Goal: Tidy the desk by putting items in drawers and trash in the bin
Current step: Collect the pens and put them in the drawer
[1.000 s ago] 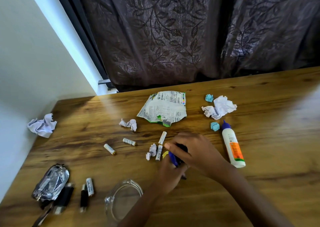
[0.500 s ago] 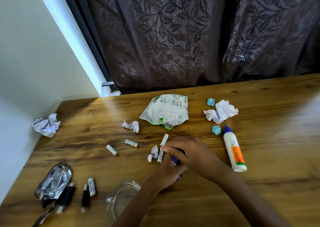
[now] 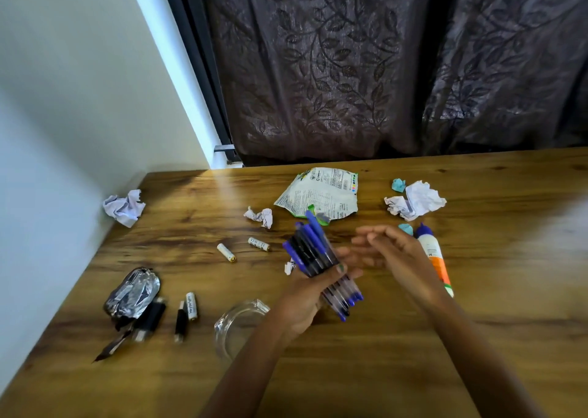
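Note:
My left hand (image 3: pixel 310 293) grips a bundle of blue and black pens (image 3: pixel 313 252), raised a little above the wooden desk (image 3: pixel 477 338). Just to its right my right hand (image 3: pixel 391 252) hovers with straight fingers and holds nothing. On the desk lie a snack wrapper (image 3: pixel 321 194), crumpled white papers (image 3: pixel 415 199) (image 3: pixel 261 217) (image 3: pixel 124 207), small teal paper balls (image 3: pixel 398 184) (image 3: pixel 405 228), a glue bottle (image 3: pixel 434 258) and two loose batteries (image 3: pixel 226 252) (image 3: pixel 258 244).
A foil wrapper (image 3: pixel 133 292), black markers (image 3: pixel 149 319) (image 3: pixel 180 320) and another battery (image 3: pixel 191 305) lie at the near left. A clear glass dish (image 3: pixel 235 328) stands by my left wrist. A wall bounds the desk on the left, dark curtains at the back.
Both hands were pressed together low on the desk over the pens. My left hand has lifted the bundle, and my right hand has let go and moved off to the right.

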Demonstrator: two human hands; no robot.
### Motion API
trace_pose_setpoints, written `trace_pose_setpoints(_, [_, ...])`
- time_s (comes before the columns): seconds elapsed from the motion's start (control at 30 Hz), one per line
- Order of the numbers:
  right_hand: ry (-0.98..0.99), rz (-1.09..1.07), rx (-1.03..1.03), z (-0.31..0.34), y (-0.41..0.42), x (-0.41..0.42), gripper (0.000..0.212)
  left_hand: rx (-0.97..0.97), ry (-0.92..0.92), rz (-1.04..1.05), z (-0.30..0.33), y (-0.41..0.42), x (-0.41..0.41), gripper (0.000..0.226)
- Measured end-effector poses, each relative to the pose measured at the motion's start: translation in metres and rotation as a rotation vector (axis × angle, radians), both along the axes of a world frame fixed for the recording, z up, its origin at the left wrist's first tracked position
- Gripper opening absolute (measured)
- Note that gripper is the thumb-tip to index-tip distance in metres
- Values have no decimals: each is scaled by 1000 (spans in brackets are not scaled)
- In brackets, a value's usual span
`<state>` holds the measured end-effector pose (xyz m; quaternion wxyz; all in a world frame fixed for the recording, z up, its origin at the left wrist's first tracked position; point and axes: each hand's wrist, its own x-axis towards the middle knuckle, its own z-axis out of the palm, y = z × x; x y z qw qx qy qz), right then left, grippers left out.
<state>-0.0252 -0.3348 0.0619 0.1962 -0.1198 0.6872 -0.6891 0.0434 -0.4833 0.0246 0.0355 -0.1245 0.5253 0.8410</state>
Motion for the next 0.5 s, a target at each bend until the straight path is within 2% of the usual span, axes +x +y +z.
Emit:
trace_pose_setpoints(0.17, [-111,19,64,-6,16,44,20,272,-81,63,5,8,34,42])
trace_pose_setpoints(0.5, [-151,63,78,-2,39,140,21,278,-152,-54,5,56,136,39])
